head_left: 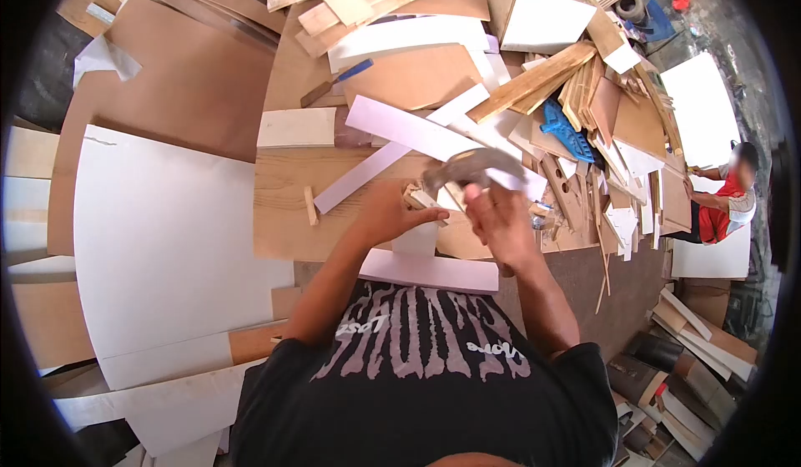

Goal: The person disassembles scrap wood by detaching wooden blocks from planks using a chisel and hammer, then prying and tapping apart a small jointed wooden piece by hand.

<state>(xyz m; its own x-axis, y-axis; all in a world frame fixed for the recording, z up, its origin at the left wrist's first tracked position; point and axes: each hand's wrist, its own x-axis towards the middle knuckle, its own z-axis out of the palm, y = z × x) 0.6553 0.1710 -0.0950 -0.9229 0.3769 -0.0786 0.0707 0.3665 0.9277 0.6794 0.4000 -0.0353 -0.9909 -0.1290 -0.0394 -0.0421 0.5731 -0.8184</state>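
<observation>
My right hand [504, 227] is closed round the handle of a claw hammer [474, 165], whose metal head is raised and slightly blurred. Just to its left, my left hand [388, 213] grips a small piece of wood [420, 196] at the table's near side, the thumb pointing toward the hammer. The hammer head overlaps the far end of that piece in the view, so I cannot tell whether they touch. Close to my chest lies a pale pinkish board [430, 271]. A long pale strip [442, 143] crosses another strip [363, 175] beyond my hands.
A blue-handled chisel-like tool [338, 81] lies on the wooden table [284, 179]. Wood offcuts [576, 83] and a blue plastic object [566, 129] crowd the right side. A large white panel [167, 242] stands at left. Another person in red [717, 208] is at far right.
</observation>
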